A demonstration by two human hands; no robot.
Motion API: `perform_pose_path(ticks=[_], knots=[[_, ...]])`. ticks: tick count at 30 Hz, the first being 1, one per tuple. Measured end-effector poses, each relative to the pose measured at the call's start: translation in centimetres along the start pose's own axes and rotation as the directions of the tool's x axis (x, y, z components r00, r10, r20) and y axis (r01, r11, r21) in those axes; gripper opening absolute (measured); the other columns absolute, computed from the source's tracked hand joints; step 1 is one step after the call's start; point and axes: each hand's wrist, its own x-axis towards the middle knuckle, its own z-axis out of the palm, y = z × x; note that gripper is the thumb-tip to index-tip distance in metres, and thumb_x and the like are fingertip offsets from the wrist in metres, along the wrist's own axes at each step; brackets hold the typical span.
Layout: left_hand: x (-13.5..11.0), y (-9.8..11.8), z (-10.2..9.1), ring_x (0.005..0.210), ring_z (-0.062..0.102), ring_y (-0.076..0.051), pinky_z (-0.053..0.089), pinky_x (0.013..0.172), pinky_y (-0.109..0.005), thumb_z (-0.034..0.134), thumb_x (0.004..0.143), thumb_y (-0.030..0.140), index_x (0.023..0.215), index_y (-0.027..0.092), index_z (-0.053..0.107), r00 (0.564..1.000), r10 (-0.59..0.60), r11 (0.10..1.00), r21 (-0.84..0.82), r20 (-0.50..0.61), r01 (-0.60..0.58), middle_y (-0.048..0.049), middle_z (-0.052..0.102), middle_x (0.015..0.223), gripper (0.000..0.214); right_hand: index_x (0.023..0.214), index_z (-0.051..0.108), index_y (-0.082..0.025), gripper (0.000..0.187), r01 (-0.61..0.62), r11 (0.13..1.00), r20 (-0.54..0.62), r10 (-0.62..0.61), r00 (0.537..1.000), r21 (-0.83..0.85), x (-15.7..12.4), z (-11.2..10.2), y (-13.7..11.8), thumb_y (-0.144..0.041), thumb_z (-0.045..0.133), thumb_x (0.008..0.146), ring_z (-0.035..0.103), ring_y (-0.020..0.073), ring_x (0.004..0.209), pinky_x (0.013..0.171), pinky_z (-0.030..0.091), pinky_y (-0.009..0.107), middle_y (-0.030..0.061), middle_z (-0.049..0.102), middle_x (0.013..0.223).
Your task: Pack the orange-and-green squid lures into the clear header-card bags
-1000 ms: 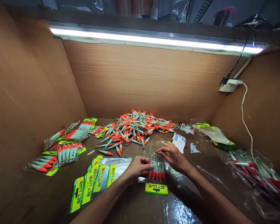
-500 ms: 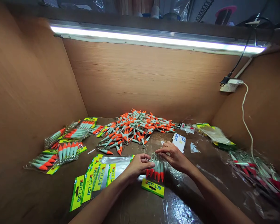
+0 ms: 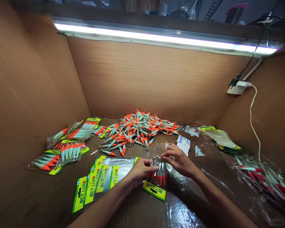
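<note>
Between my hands lies a clear plastic packet of fishing lures (image 3: 160,176), several orange-and-pale-green ones in a row, orange tips toward me. Its yellow-green header card (image 3: 154,190) reads BCT LURE upside down. My left hand (image 3: 142,170) grips the packet's left side, thumb on top. At the packet's far end, the bent fingers of my right hand (image 3: 177,159) pinch near the lures' metal ends. To the left, flat header-card bags (image 3: 102,179) overlap in a fanned stack. Beyond my hands rises a big pile of loose lures (image 3: 140,129).
Filled lure packets (image 3: 71,150) are heaped at the left wall. A white handwritten card (image 3: 183,145) lies behind my right hand. Plastic bags (image 3: 220,138) and red-and-white lures (image 3: 254,169) are on the right. A white cable (image 3: 251,110) hangs from the wall socket (image 3: 237,89).
The view has shifted slightly. Both hands stay at the packet; its header card sits slightly nearer my left hand, and the lures look a little more covered by plastic.
</note>
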Motion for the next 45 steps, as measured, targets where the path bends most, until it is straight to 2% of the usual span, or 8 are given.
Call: perform_pose_path(ticks=[9, 14, 19, 24, 28, 32, 36, 45], knots=[[-0.5, 0.7, 0.0, 0.068, 0.064, -0.014, 0.053, 0.065, -0.026, 0.091, 0.059, 0.036, 0.087, 0.012, 0.070, 0.992, -0.060, 0.997, -0.043, 0.114, 0.065, -0.0042, 0.069, 0.082, 0.042, 0.094, 0.077, -0.026, 0.019, -0.048, 0.999, 0.054, 0.049, 0.997, -0.020, 0.0, -1.5, 0.2, -0.032, 0.059, 0.096, 0.058, 0.0213, 0.086, 0.075, 0.042, 0.033, 0.0040, 0.068, 0.082], [-0.5, -1.0, 2.2, 0.072, 0.067, -0.019, 0.051, 0.065, -0.029, 0.081, 0.071, 0.034, 0.103, 0.015, 0.067, 0.989, -0.042, 0.964, 0.265, 0.139, 0.004, -0.0064, 0.072, 0.086, 0.040, 0.092, 0.076, -0.026, 0.018, -0.194, 0.981, 0.097, 0.193, 0.976, -0.003, -5.2, -3.0, 0.6, -0.031, 0.059, 0.094, 0.063, 0.0209, 0.085, 0.075, 0.046, 0.032, 0.0031, 0.071, 0.087], [-2.1, -1.2, 5.2, 0.105, 0.064, -0.028, 0.049, 0.091, -0.040, 0.068, 0.081, 0.022, 0.114, 0.023, 0.066, 0.878, 0.381, 0.457, 0.766, 0.290, -0.452, -0.0096, 0.070, 0.113, 0.033, 0.104, 0.073, -0.026, 0.019, -0.436, 0.899, -0.015, 0.436, 0.900, -0.030, -12.4, -1.6, 1.9, -0.030, 0.062, 0.090, 0.066, 0.0249, 0.089, 0.078, 0.049, 0.035, 0.0063, 0.073, 0.099], [-4.0, -2.1, 6.1, 0.141, 0.039, -0.032, 0.030, 0.116, -0.047, 0.067, 0.088, 0.037, 0.147, 0.027, 0.044, 0.731, 0.171, 0.142, 0.718, 0.661, -0.682, -0.0101, 0.045, 0.152, 0.064, 0.103, 0.074, -0.025, 0.020, -0.448, 0.893, -0.062, 0.450, 0.891, 0.051, -13.5, -1.0, 1.8, -0.027, 0.056, 0.094, 0.066, 0.0228, 0.090, 0.081, 0.049, 0.034, 0.0054, 0.073, 0.097], [-4.8, -3.6, 5.1, 0.144, 0.032, -0.036, 0.027, 0.117, -0.051, 0.067, 0.083, 0.058, 0.154, 0.031, 0.028, 0.776, 0.164, 0.074, 0.777, 0.609, -0.625, -0.0106, 0.029, 0.161, 0.086, 0.098, 0.076, -0.025, 0.018, -0.458, 0.883, -0.057, 0.465, 0.884, 0.104, -13.1, -1.3, 2.0, -0.028, 0.059, 0.093, 0.066, 0.0221, 0.088, 0.079, 0.049, 0.032, 0.0041, 0.073, 0.094], [-4.2, -3.2, 5.3, 0.127, 0.049, -0.031, 0.041, 0.105, -0.045, 0.057, 0.093, 0.047, 0.145, 0.026, 0.044, 0.852, 0.382, 0.125, 0.893, 0.359, -0.432, -0.0136, 0.051, 0.142, 0.057, 0.096, 0.077, -0.025, 0.017, -0.471, 0.863, -0.041, 0.485, 0.873, 0.183, -13.3, -1.1, 2.6, -0.029, 0.060, 0.093, 0.066, 0.0207, 0.085, 0.077, 0.049, 0.031, 0.0029, 0.072, 0.092], [-2.5, -1.6, 6.9, 0.100, 0.058, -0.032, 0.045, 0.083, -0.040, 0.064, 0.085, 0.054, 0.111, 0.021, 0.068, 0.912, 0.349, 0.182, 0.939, 0.217, -0.293, -0.0123, 0.064, 0.105, 0.042, 0.097, 0.077, -0.025, 0.020, -0.440, 0.868, -0.043, 0.461, 0.887, 0.230, -13.6, -1.1, 2.3, -0.030, 0.058, 0.095, 0.065, 0.0199, 0.082, 0.073, 0.049, 0.030, 0.0033, 0.070, 0.086], [0.1, -0.8, 8.2, 0.067, 0.056, -0.017, 0.037, 0.060, -0.025, 0.075, 0.075, 0.052, 0.094, 0.014, 0.069, 0.927, -0.013, 0.852, 0.490, 0.376, -0.186, -0.0022, 0.066, 0.079, 0.043, 0.108, 0.074, -0.028, 0.020, -0.155, 0.972, -0.226, 0.193, 0.955, 0.174, -12.3, -3.6, 0.4, -0.023, 0.058, 0.096, 0.060, 0.0168, 0.082, 0.072, 0.047, 0.028, 0.0034, 0.062, 0.087]])
